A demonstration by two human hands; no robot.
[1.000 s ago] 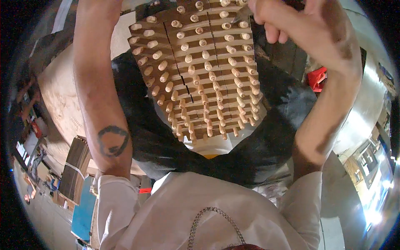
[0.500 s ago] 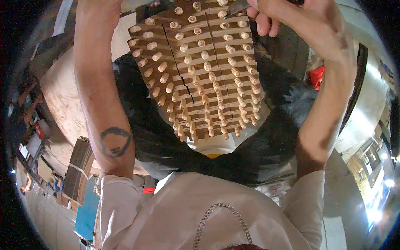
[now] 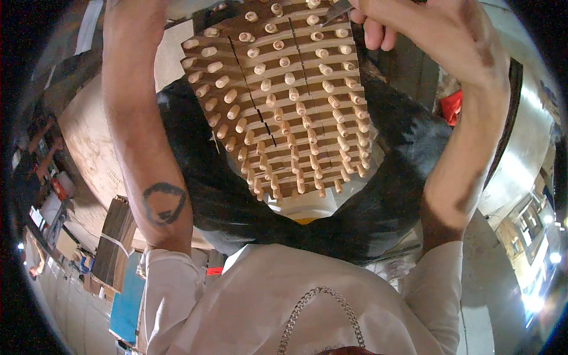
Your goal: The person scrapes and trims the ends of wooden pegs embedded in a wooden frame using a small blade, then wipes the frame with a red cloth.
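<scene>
Head view: our right hand [image 3: 429, 26] is clamping a flat grey blade [image 3: 338, 12]; cut-off left hand, can't tell.
We're judging the peg-studded brown wooden board [image 3: 324, 118] stiff, best held by its edges.

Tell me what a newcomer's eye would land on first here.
First, the slatted wooden panel at top centre, between the person's dark-clad thighs, bristling with rows of pale wooden pegs. Next, the thin metal blade in the right hand, near the panel's upper right edge. Then the silver chain necklace, looping over the white shirt at bottom centre.
</scene>
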